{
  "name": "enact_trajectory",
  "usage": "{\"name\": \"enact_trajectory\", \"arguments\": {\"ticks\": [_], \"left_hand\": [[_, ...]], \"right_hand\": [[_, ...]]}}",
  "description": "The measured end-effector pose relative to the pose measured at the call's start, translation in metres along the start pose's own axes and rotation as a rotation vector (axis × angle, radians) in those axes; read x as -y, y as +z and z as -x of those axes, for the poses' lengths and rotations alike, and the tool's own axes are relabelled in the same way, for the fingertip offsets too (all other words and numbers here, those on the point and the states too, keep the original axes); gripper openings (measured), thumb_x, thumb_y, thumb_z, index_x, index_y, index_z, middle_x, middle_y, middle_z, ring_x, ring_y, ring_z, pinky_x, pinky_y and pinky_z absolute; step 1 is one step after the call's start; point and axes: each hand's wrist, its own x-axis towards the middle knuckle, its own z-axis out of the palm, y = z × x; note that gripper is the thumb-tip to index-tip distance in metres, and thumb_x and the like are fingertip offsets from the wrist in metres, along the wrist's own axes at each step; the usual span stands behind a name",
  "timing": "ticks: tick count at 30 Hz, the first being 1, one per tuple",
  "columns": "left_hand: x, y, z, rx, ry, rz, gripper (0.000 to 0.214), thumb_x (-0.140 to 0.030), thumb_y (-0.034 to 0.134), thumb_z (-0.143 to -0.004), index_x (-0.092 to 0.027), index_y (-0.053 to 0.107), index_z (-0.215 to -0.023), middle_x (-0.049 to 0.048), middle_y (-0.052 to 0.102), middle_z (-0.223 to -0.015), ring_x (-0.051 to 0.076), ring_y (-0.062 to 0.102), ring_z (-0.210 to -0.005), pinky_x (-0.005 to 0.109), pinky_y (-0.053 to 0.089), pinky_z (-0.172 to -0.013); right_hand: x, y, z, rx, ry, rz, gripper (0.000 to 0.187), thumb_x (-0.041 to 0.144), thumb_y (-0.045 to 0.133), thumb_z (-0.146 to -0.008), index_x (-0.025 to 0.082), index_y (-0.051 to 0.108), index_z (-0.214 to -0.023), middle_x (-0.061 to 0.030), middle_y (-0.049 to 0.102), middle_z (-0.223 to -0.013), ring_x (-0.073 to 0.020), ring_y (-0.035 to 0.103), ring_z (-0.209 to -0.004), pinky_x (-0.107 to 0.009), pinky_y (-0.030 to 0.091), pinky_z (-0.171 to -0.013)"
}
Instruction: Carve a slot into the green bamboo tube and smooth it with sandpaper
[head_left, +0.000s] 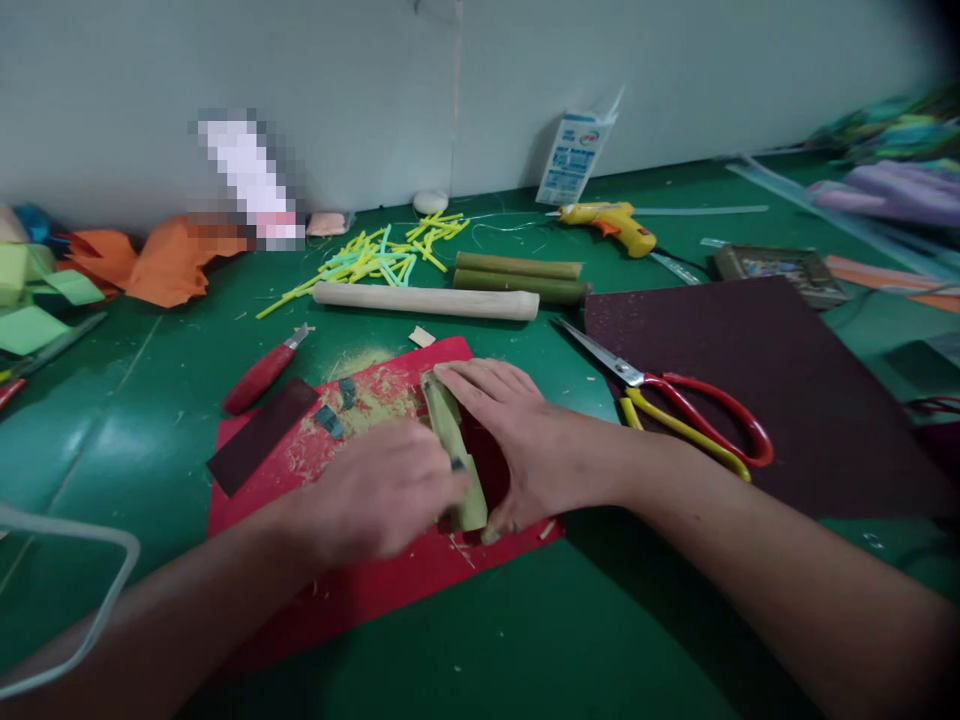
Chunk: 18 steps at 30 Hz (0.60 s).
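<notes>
A split length of green bamboo (pixel 469 490) lies on a red sheet (pixel 360 590), pale inside and pointing away from me. My right hand (pixel 517 430) braces it, fingers at the far end and thumb at the near end. Blurred by motion, my left hand (pixel 394 485) is closed over the bamboo's left side. A small dark piece, apparently sandpaper (pixel 458 466), shows at its fingertips; most of it is hidden. Fine yellowish dust (pixel 367 395) and two small dark scraps (pixel 330 421) lie beyond that hand, near a dark brown strip (pixel 262 437).
A red-handled knife (pixel 262 375) lies left of the sheet. Large scissors (pixel 667 400) rest partly on a dark brown sheet (pixel 750 350) at right. Behind are a pale stick (pixel 427 300), green bamboo pieces (pixel 517 280), yellow strips (pixel 367 260) and a yellow glue gun (pixel 615 222).
</notes>
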Motion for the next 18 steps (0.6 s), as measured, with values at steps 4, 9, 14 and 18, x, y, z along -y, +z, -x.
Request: {"name": "enact_trajectory", "arguments": {"ticks": [4,9,14,18], "left_hand": [[0.004,-0.002,-0.001,-0.060,-0.100,-0.050,0.023,-0.020,0.042,-0.092,-0.016,0.064,-0.087,0.0040,0.061,-0.075,0.016,0.053,-0.072,0.031,0.043,-0.068],[0.001,-0.001,-0.001,-0.018,0.057,0.011,0.021,-0.015,0.042,-0.091,-0.015,0.063,-0.087,0.0024,0.060,-0.070,0.015,0.053,-0.070,0.029,0.042,-0.065],[0.004,-0.003,0.001,-0.027,-0.036,-0.046,0.017,-0.018,0.046,-0.090,-0.015,0.063,-0.090,0.0035,0.061,-0.075,0.016,0.054,-0.073,0.031,0.042,-0.069],[-0.006,-0.004,0.004,-0.004,0.068,0.035,0.015,-0.012,0.048,-0.089,-0.014,0.061,-0.095,0.0018,0.062,-0.071,0.014,0.055,-0.071,0.028,0.042,-0.067]], "right_hand": [[0.001,0.000,0.000,-0.001,0.012,-0.006,0.127,0.058,0.076,-0.047,0.014,0.011,-0.146,-0.0199,0.024,-0.145,-0.0369,0.016,-0.135,-0.054,0.015,-0.107],[0.000,0.002,0.000,-0.020,-0.005,-0.013,0.129,0.057,0.078,-0.045,0.013,0.012,-0.146,-0.0204,0.024,-0.145,-0.0370,0.017,-0.135,-0.053,0.016,-0.107],[0.000,0.001,-0.001,-0.002,-0.010,-0.012,0.126,0.061,0.075,-0.047,0.013,0.012,-0.146,-0.0201,0.025,-0.144,-0.0363,0.017,-0.135,-0.054,0.014,-0.107],[0.001,0.000,-0.001,0.010,-0.002,-0.019,0.127,0.062,0.075,-0.047,0.012,0.013,-0.146,-0.0202,0.024,-0.144,-0.0379,0.017,-0.134,-0.054,0.014,-0.107]]}}
